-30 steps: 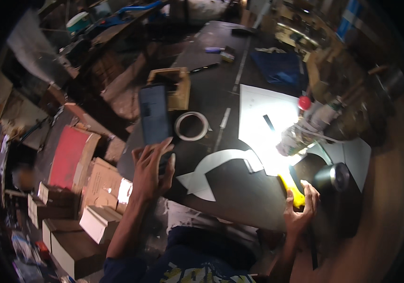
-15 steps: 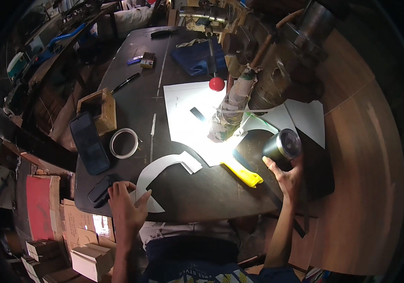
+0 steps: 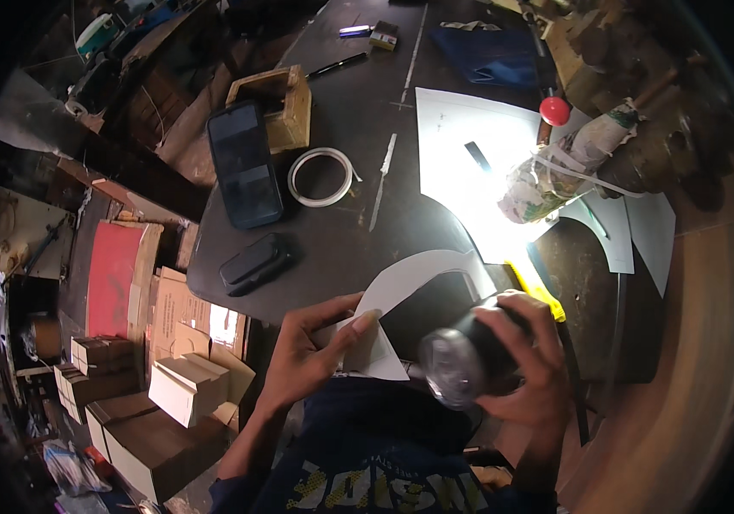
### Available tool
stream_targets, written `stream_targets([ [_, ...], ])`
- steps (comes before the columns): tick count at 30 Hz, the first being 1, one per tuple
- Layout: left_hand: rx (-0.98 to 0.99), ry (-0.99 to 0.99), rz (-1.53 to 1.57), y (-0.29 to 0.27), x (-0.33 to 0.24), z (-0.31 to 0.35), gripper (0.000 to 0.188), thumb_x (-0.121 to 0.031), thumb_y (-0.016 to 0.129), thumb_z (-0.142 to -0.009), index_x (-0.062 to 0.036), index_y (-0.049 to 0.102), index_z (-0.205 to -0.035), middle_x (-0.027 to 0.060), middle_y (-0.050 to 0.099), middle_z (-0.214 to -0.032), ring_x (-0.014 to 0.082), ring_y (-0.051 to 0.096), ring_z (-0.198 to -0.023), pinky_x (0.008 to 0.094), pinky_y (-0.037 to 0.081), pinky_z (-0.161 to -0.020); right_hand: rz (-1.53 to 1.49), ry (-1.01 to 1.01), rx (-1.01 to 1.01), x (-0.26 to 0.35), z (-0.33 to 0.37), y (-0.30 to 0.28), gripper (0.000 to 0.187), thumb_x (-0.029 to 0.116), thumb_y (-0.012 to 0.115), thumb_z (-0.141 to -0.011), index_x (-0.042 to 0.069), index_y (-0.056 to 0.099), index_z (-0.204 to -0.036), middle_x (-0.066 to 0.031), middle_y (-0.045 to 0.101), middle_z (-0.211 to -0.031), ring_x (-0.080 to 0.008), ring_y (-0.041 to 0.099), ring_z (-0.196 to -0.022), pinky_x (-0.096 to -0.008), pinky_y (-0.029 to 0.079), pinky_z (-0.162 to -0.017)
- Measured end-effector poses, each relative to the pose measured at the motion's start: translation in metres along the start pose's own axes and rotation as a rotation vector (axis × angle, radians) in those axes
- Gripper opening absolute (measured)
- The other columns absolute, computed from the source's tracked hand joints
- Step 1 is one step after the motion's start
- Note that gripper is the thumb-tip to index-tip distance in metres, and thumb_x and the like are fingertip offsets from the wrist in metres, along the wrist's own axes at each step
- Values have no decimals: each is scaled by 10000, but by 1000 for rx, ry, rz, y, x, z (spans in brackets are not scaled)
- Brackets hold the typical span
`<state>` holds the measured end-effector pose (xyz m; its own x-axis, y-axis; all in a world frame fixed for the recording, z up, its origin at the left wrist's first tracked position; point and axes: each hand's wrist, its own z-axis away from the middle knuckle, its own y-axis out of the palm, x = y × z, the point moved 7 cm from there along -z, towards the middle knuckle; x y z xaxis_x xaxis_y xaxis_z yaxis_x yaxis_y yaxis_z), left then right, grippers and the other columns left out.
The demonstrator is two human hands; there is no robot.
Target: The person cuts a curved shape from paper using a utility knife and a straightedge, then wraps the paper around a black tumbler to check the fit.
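My left hand [image 3: 311, 347] pinches one end of a curved white paper strip [image 3: 397, 278] between thumb and fingers at the table's near edge. The strip arcs away to the right, its far end lying near the bright sheet. In my right hand [image 3: 541, 360] is a black tumbler [image 3: 495, 343] with a clear lid, tipped so that the lid points toward me and to the left. It is held just right of the paper strip, slightly blurred. A yellow-handled cutter [image 3: 534, 283] lies on the table behind my right hand, partly hidden by it.
A lit lamp wrapped in cloth [image 3: 568, 163] hangs over a white sheet [image 3: 448, 137]. A red knob [image 3: 554, 110] stands beside it. To the left lie a tape roll [image 3: 294, 180], a phone [image 3: 247, 167], a wooden box [image 3: 298, 111] and a black case [image 3: 255, 264]. Cardboard boxes [image 3: 152, 437] sit below.
The view has shifted left. My right hand has brought the tumbler toward me and leftward, tipping its lid down. My left hand now grips the paper strip's end, closer to my body.
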<state>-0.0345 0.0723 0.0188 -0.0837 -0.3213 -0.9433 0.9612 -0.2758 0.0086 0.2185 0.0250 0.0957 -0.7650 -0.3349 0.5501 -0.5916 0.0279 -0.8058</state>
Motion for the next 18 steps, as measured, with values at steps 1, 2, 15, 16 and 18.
stream_targets([
  [1,16,-10,2,0,1,0,412,-218,729,-1028,27,694,-1357,80,766,-1077,93,674,-933,249,547,-829,102,-46,89,11,-3,12,960,139,924,-514,133,623,-1426,-120,551,-1396,-360,570,-1284,-526,421,-1105],
  [2,13,-15,4,-1,2,0,412,-218,729,-1028,27,694,-1357,80,766,-1077,93,674,-933,249,547,-829,100,-46,94,14,-6,16,960,139,924,-514,133,623,-1426,-120,551,-1396,-360,570,-1284,-526,421,-1105],
  [15,151,-46,11,4,21,-4,377,-245,743,-1025,15,735,-1297,64,777,-1067,100,662,-992,270,530,-897,-34,-56,213,4,-10,44,936,118,933,-562,125,593,-1434,-69,558,-1471,-257,526,-1425,-589,259,-1247],
  [16,152,-56,3,2,24,-5,368,-246,746,-1022,11,743,-1285,63,778,-1062,103,660,-1000,278,528,-903,-31,-68,226,4,-10,46,960,137,945,-563,127,578,-1450,-85,548,-1491,-283,513,-1438,-595,255,-1250],
  [18,151,-65,32,-1,33,-8,362,-249,749,-1019,7,750,-1275,65,779,-1062,107,662,-997,283,527,-904,-24,-74,235,3,-9,48,986,157,958,-563,128,563,-1466,-101,539,-1511,-309,501,-1451,-600,252,-1254],
])
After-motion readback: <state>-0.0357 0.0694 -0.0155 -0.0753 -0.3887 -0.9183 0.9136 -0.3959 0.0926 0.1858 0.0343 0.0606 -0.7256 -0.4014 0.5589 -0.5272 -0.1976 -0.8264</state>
